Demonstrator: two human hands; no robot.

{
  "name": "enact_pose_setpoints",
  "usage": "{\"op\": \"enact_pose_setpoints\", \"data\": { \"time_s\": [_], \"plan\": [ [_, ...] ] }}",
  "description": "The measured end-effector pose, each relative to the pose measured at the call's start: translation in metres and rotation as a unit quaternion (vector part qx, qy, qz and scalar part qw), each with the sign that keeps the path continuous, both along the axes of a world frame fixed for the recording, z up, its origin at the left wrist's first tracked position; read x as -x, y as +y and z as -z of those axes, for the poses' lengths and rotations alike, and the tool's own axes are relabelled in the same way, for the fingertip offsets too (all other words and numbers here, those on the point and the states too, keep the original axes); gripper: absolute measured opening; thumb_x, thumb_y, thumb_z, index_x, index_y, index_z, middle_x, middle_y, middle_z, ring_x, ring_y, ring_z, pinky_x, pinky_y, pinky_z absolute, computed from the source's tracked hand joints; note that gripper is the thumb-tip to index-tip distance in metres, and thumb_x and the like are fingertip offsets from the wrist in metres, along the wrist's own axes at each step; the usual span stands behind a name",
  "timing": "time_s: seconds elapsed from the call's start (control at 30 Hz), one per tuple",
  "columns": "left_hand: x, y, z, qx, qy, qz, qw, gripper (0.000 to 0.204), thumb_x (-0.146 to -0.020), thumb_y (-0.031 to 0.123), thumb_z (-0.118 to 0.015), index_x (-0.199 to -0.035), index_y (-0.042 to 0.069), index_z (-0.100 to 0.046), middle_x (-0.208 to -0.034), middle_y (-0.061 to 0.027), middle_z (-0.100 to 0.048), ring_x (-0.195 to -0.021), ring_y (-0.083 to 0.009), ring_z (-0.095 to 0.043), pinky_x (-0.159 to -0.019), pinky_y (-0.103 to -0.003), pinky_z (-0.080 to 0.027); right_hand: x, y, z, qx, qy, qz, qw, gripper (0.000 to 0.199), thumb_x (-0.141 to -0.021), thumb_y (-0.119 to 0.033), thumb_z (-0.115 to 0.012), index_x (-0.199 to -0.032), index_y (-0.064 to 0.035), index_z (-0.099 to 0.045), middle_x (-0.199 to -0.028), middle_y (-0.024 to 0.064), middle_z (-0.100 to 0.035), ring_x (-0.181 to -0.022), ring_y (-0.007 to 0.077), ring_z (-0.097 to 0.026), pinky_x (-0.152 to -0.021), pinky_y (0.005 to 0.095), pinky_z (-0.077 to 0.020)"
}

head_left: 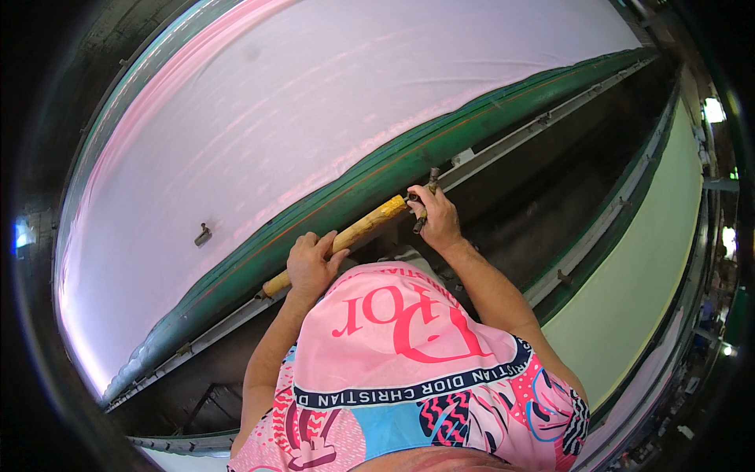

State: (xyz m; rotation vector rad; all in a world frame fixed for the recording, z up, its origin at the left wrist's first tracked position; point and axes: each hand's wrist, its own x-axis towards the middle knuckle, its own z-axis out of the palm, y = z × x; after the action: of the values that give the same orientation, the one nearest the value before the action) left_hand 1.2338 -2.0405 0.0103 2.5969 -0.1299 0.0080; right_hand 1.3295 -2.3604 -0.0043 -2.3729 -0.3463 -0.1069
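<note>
A wide sheet of pale pink fabric (314,102) is stretching across the upper half of the view, lying over a long table whose dark green edge (377,185) is running diagonally from lower left to upper right. A grey metal rail (519,138) is following that edge just beside it, and a small dark metal piece (203,234) is sitting alone on the cloth, well apart from the hands. A pale green surface (645,275) is lying to the right. The person's pink printed shirt (393,354) is filling the foreground. A yellowish wooden stick (370,221) is lying along the green edge; the left hand (311,267) is gripping its lower part, while the right hand (436,219) is closing around its upper end and a dark metal fitting (429,197) there.
</note>
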Motion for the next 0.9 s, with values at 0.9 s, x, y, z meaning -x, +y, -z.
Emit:
{"op": "enact_pose_setpoints", "data": {
  "time_s": [0.9],
  "plan": [
    [-0.094, -0.096, -0.005, 0.065, -0.078, 0.167, 0.981, 0.100, -0.084, 0.011, -0.091, -0.172, 0.012, -0.043, -0.142, -0.0215, -0.064, -0.135, -0.0445, -0.063, -0.114, -0.053, -0.053, 0.018, 0.009, -0.004, -0.102, 0.024, 0.076, 0.992, 0.068, -0.109, -0.017, -0.071, -0.170, 0.0001, -0.044, -0.129, 0.0297, -0.074, -0.115, 0.0491, -0.075, -0.095, 0.0556, -0.0613]
  ]
}}
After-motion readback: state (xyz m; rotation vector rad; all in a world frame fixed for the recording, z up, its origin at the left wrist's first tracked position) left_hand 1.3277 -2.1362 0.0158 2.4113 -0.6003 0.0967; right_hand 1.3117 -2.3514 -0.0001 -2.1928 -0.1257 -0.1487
